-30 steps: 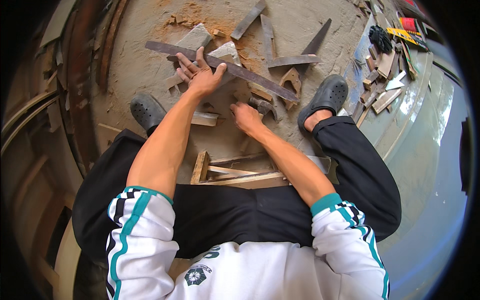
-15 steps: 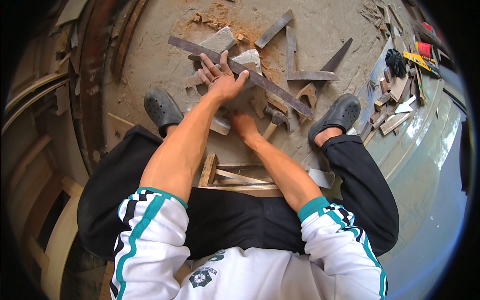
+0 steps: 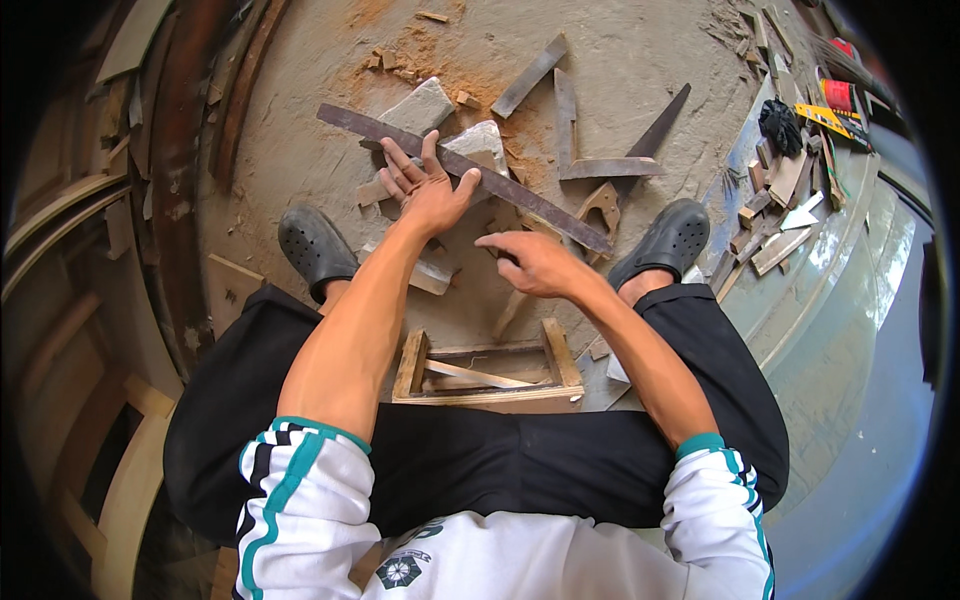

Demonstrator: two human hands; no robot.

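Where the dark strip (image 3: 540, 208) crosses pale blocks (image 3: 418, 106), the left hand (image 3: 432, 200) rests spread wide on it; the right hand (image 3: 538, 264) points leftward, palm hidden, whether holding anything I cannot tell.

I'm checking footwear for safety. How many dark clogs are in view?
2. The left clog is left of the left hand; the right clog is right of the right hand, near an end of the dark strip. Both show.

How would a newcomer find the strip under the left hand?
Start at the right shoe. From beside it, the strip slants up and left, beneath the left hand. It is long, dark and even in width, unlike the tapering saw blade.
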